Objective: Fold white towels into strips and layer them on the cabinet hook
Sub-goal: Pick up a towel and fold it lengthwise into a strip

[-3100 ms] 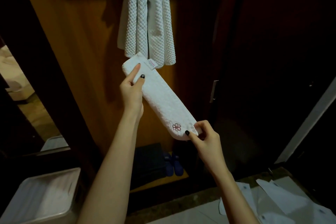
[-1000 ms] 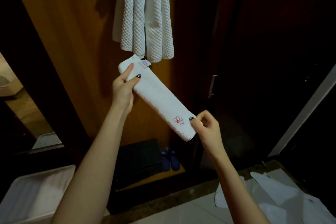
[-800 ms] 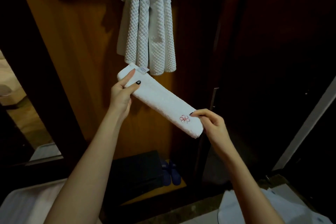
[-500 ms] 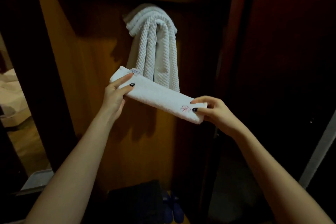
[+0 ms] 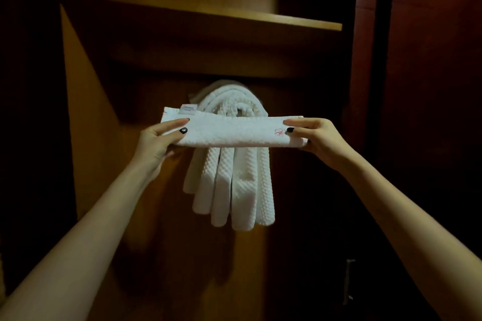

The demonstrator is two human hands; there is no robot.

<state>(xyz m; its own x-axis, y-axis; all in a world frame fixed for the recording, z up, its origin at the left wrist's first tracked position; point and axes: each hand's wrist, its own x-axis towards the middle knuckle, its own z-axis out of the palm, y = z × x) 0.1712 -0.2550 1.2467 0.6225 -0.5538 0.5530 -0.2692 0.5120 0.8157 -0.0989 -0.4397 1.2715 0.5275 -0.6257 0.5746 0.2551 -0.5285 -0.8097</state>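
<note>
Both hands, the left hand (image 5: 156,142) and the right hand (image 5: 317,138), pinch the ends of the folded towel (image 5: 232,131), level before the hung towels (image 5: 232,185). The hook looks buried; the thick stack might shed the new strip.

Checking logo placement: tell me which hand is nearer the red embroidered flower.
Right. The right hand pinches the strip beside the flower; the left hand holds the far end.
</note>
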